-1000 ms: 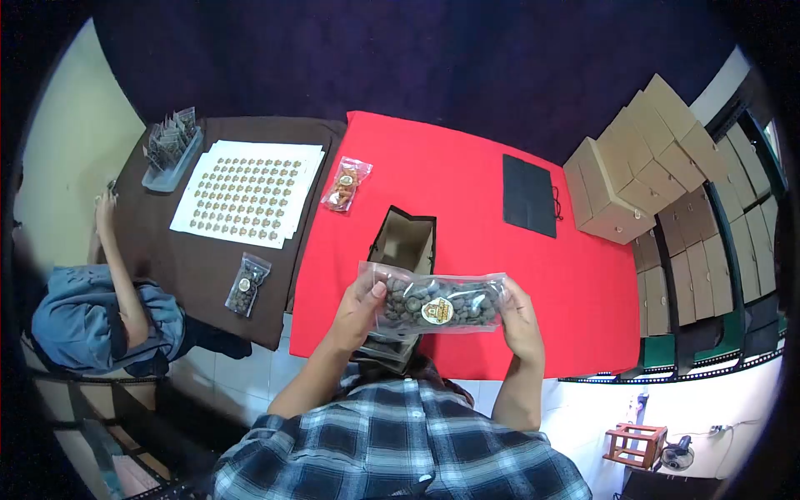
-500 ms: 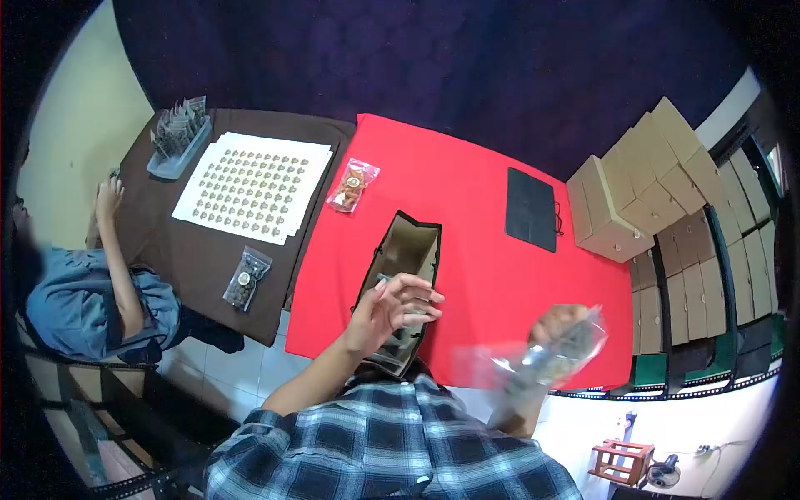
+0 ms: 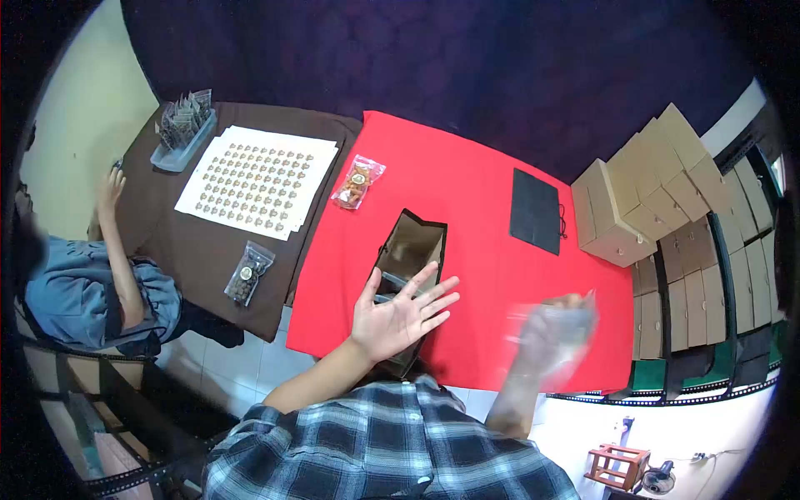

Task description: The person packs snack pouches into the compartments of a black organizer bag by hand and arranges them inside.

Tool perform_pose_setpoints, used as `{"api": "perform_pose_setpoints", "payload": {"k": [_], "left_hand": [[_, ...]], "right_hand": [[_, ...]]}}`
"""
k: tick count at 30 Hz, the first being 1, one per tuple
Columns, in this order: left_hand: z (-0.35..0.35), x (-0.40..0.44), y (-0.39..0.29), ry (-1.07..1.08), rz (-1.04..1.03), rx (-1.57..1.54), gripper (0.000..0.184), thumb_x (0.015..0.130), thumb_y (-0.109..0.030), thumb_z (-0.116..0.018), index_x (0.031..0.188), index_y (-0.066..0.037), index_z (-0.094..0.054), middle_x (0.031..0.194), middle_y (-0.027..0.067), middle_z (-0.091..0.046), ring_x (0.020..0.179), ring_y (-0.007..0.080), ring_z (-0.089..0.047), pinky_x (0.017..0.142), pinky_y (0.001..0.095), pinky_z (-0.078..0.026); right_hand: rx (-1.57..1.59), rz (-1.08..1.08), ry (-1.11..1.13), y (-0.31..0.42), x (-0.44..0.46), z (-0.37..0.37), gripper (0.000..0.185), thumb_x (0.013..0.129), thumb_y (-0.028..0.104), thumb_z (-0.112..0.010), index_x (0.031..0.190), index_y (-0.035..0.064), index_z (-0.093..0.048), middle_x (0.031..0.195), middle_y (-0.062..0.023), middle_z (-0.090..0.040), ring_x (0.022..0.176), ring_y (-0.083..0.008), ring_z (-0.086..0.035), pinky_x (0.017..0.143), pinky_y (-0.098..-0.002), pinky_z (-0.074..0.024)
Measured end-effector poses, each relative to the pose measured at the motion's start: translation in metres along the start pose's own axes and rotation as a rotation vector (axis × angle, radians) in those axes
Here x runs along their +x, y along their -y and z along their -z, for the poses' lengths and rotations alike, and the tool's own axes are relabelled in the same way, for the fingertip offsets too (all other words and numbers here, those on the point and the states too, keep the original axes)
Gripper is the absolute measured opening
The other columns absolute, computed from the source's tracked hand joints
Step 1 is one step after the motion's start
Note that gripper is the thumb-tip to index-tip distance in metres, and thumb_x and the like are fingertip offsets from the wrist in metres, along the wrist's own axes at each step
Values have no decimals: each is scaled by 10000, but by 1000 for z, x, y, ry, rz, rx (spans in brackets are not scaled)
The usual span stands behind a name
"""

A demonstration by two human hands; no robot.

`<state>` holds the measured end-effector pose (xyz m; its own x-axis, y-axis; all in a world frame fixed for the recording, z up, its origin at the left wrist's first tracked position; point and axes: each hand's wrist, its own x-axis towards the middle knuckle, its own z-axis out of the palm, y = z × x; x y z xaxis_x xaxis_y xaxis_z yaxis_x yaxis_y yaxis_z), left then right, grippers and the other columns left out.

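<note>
My left hand [image 3: 400,317] is held palm up with its fingers spread, empty, over the near part of an open black-edged paper bag [image 3: 410,250]. Inside that bag some clear plastic shows, partly hidden by the hand. To the right, my right hand [image 3: 557,321] is smeared by motion above the red cloth [image 3: 475,217]; it grips a clear pouch [image 3: 575,327] whose contents are blurred. A labelled pouch of orange-brown pieces [image 3: 358,183] lies near the red cloth's left edge.
On the brown cloth [image 3: 192,242] lie sticker sheets [image 3: 250,179], a dark-filled pouch [image 3: 248,273] and a tub of pouches [image 3: 177,157]. A co-worker [image 3: 100,292] stands at the left. A flat black item [image 3: 534,211] and stacked cartons [image 3: 617,225] are at the right.
The pouch that both hands held is now only in my right hand, moved to the right. My left hand let go of it and spread open over the bag.
</note>
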<state>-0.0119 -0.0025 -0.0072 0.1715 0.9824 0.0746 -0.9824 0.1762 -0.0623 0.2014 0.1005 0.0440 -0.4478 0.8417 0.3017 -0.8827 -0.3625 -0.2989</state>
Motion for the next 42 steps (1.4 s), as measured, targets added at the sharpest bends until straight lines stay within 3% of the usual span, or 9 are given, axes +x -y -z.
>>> {"api": "perform_pose_setpoints", "payload": {"k": [3, 8, 12, 17, 20, 29, 35, 39, 42], "left_hand": [[1, 2, 5, 16, 31, 10, 831, 911, -677, -320, 1529, -149, -149, 1552, 220, -177, 1438, 365, -190, 1170, 470, -201], [-16, -2, 4, -73, 38, 11, 908, 874, -752, -264, 1526, -125, -186, 1547, 184, -232, 1374, 382, -335, 1141, 484, -259], [-11, -5, -7, -41, -10, 168, 1015, 806, -831, -289, 1529, -129, -172, 1543, 174, -254, 1391, 379, -306, 1139, 548, -211], [-14, -10, -3, -82, -50, 284, 1112, 738, -892, -287, 1535, -129, -145, 1543, 162, -259, 1410, 367, -269, 1119, 569, -236], [-14, -10, -2, -97, -43, 382, 1125, 737, -891, -282, 1534, -110, -136, 1532, 164, -277, 1386, 354, -321, 1108, 532, -283], [-19, -8, 6, 4, -33, 534, 1038, 786, -826, -320, 1510, -95, -185, 1535, 218, -216, 1398, 352, -291, 1130, 474, -275], [-4, -1, 2, 54, -47, 214, 873, 888, -697, -299, 1514, -100, -185, 1555, 215, -153, 1445, 336, -171, 1177, 444, -146], [-6, 0, 10, -130, -47, 67, 824, 889, -682, -294, 1513, -147, -231, 1556, 202, -191, 1449, 355, -155, 1175, 512, -110], [-3, 0, 8, -39, -11, 78, 825, 885, -687, -311, 1516, -163, -223, 1555, 211, -185, 1445, 362, -166, 1171, 522, -120]], "right_hand": [[435, -199, 314, 3, 18, 10, 385, 1017, 248, -312, 648, 148, -363, 544, -4, -363, 533, -130, -428, 562, -315, -389], [-1484, -385, -3, -23, 12, 35, 182, 941, 119, -496, 892, -21, -601, 663, 10, -480, 651, -76, -457, 636, -272, -410], [-1389, -325, -53, -34, 14, 25, 168, 939, 67, -482, 836, -38, -563, 689, 27, -473, 708, -56, -442, 628, -251, -390], [-1311, -289, -173, -34, 19, 14, 503, 1023, 488, -353, 1047, 34, -568, 895, 1, -549, 846, -88, -492, 780, -268, -418], [-1174, -333, -230, -38, 17, 10, 543, 1027, 512, -289, 1041, 41, -558, 915, -1, -556, 837, -109, -509, 767, -292, -435], [-1322, -116, -231, -30, 19, 14, 271, 967, 271, -582, 834, 36, -575, 758, 38, -544, 700, -39, -497, 631, -200, -398], [96, -339, 143, 4, 29, 17, 294, 991, 308, -507, 844, 61, -570, 716, -16, -580, 571, -93, -514, 530, -229, -442], [-1639, -147, -241, -16, 25, 21, 272, 980, 274, -536, 831, 52, -589, 705, 12, -583, 573, -52, -486, 551, -240, -416], [-1061, -86, -287, -21, 19, 19, 342, 1000, 327, -490, 829, 43, -574, 693, -11, -583, 538, -64, -475, 503, -240, -407]]}}
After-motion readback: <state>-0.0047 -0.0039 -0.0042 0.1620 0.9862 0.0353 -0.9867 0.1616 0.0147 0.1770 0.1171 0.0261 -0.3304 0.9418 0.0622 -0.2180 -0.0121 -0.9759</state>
